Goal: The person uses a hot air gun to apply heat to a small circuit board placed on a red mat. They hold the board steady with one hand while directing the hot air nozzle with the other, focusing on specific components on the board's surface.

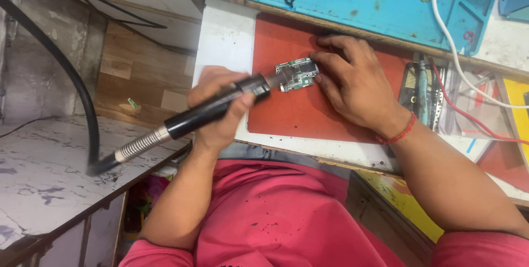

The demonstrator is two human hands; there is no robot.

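The fingers (pixel 238 100) of the left hand (pixel 217 107) were closed around the black handle of a hot-air tool (pixel 204 114), its tip aimed at the near edge of a small green circuit board (pixel 296 74). The fingers (pixel 325 66) of the right hand (pixel 352 82) were spread and pressed down on the board's right side, pinning it flat rather than gripping it. The board lay on a red mat (pixel 286 107) near the middle of the white table (pixel 226 41), just between the two hands.

From the tool's rear a ribbed metal collar led into a thick black hose (pixel 66 68), which looped up and away over a marble-patterned side surface (pixel 44 179) on the left. A red thread bracelet (pixel 398 133) circled the right wrist.

Beyond the red mat lay a blue work mat (pixel 374 2) with moulded compartments, crossed by a white cable (pixel 446 30). To the right of the hand sat a dark opened device (pixel 421 88) with red wires (pixel 474 118) trailing past it. The person wore a pink shirt (pixel 264 217), seen at the bottom of the frame.
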